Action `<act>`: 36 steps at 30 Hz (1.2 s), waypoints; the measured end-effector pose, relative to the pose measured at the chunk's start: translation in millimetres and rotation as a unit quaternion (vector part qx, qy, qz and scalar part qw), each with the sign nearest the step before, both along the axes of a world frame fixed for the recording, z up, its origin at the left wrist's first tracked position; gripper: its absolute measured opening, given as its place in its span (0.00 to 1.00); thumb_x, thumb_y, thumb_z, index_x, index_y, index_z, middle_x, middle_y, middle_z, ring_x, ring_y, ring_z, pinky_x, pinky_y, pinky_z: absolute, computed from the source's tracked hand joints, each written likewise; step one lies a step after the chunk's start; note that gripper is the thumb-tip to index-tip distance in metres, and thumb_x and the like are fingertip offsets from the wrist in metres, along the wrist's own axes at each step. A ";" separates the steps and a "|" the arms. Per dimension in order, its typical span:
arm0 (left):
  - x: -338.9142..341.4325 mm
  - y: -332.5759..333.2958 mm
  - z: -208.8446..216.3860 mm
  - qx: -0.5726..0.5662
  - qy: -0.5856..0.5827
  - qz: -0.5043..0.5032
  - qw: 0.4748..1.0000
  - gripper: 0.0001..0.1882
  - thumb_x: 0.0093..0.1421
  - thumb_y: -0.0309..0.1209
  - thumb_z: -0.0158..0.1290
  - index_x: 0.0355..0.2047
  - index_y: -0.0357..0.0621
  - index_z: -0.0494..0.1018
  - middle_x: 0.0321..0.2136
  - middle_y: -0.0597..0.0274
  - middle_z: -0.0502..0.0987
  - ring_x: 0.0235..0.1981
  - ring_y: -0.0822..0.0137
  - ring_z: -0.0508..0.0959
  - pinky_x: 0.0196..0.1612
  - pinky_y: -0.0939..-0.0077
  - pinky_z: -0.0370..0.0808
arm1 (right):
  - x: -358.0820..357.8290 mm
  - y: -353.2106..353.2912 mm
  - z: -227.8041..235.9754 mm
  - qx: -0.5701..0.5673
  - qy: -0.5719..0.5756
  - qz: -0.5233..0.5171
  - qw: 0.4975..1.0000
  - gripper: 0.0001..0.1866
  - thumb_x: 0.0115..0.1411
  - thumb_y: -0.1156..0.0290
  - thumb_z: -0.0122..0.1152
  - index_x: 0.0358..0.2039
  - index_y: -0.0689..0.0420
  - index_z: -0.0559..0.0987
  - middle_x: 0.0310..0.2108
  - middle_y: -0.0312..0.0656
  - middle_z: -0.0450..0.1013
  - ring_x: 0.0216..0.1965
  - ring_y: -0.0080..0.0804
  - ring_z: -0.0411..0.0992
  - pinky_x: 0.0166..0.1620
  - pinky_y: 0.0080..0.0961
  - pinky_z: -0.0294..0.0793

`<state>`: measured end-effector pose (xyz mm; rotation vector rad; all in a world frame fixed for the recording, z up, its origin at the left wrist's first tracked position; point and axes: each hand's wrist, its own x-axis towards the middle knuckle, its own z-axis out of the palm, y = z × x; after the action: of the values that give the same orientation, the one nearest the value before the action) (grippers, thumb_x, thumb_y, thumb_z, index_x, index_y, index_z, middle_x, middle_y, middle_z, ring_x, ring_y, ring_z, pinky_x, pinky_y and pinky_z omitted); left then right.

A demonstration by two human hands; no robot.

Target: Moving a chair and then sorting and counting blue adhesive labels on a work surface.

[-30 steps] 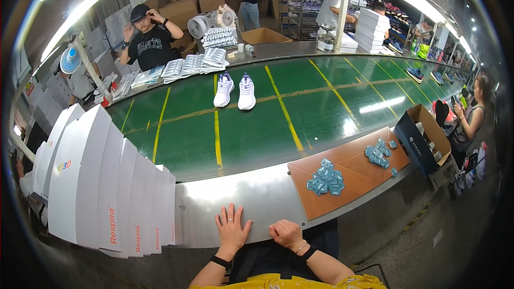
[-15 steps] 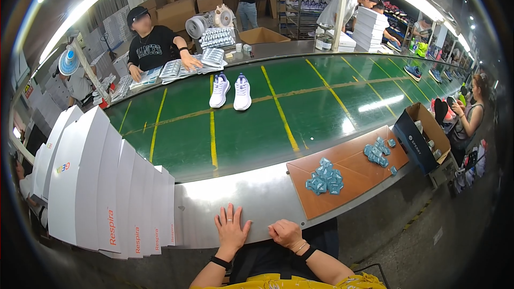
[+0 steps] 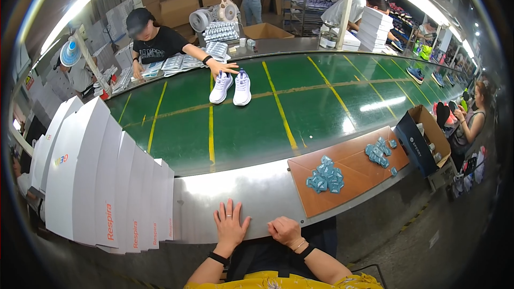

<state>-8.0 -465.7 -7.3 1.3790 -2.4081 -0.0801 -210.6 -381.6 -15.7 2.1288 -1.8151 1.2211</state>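
My left hand (image 3: 231, 226) lies flat on the metal table (image 3: 206, 190), fingers spread, a ring on one of them. Beside it, at the table's near edge, my right hand (image 3: 285, 231) rests in a loose fist; no object shows in it. Across the green conveyor belt (image 3: 251, 128) from me stands a pair of white sneakers (image 3: 242, 90) with purple at the collars. A co-worker's hand (image 3: 220, 68) reaches over the belt to the top of these shoes. To the right of my fist, a brown board (image 3: 316, 203) bears a pile of small teal packets (image 3: 326, 175).
White shoe boxes (image 3: 80, 171) stand stacked at my left. A smaller group of teal packets (image 3: 378, 152) lies farther right, by a dark open box (image 3: 415, 144). Dark blue shoes (image 3: 415, 75) sit on the belt's far right. The co-worker (image 3: 160, 45) leans over silver sheets (image 3: 182, 63).
The co-worker's arm has stretched from the silver sheets out over the belt to the white sneakers, head bending down. My hands have stayed put; the view has shifted slightly.
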 end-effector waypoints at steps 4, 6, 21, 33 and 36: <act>0.7 0.7 0.5 -0.002 0.004 0.000 1.000 0.32 0.62 0.49 0.57 0.62 0.48 0.68 0.66 0.46 0.61 0.66 0.38 0.58 0.64 0.33 0.54 | 0.1 -0.5 -3.8 -0.003 -0.001 0.005 1.000 0.14 0.58 0.68 0.65 0.19 0.50 0.71 0.18 0.36 0.67 0.21 0.35 0.71 0.25 0.31 0.70; 0.4 0.8 0.0 -0.001 0.005 0.002 1.000 0.32 0.61 0.49 0.57 0.62 0.48 0.68 0.66 0.46 0.61 0.66 0.38 0.59 0.64 0.33 0.54 | 0.1 -0.6 -5.4 -0.005 0.001 0.001 1.000 0.14 0.58 0.69 0.65 0.19 0.50 0.71 0.18 0.36 0.67 0.21 0.35 0.71 0.25 0.32 0.70; 1.3 -0.5 3.9 0.002 0.013 0.005 1.000 0.32 0.61 0.48 0.57 0.62 0.48 0.67 0.67 0.48 0.61 0.66 0.39 0.59 0.64 0.37 0.53 | 3.4 -3.3 -6.3 0.001 0.008 -0.009 1.000 0.14 0.59 0.68 0.63 0.19 0.51 0.71 0.18 0.38 0.67 0.22 0.37 0.71 0.25 0.33 0.71; 2.4 -0.4 0.1 -0.001 0.005 0.014 1.000 0.32 0.61 0.49 0.57 0.63 0.50 0.68 0.67 0.49 0.61 0.67 0.41 0.59 0.65 0.38 0.54 | 3.7 -2.9 -5.2 0.007 0.012 -0.001 1.000 0.10 0.58 0.69 0.63 0.21 0.52 0.74 0.19 0.37 0.69 0.23 0.38 0.72 0.26 0.33 0.72; 2.8 -0.5 -1.0 -0.003 0.006 0.013 1.000 0.32 0.62 0.50 0.56 0.63 0.50 0.68 0.68 0.49 0.60 0.67 0.41 0.59 0.65 0.38 0.54 | 3.6 -3.3 -5.3 0.002 0.005 0.000 1.000 0.10 0.58 0.70 0.63 0.21 0.52 0.74 0.19 0.37 0.70 0.22 0.38 0.72 0.26 0.33 0.72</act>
<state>-5.2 -466.1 -8.3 1.4023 -2.3790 -0.0734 -207.0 -384.9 -20.9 2.1340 -1.8155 1.2055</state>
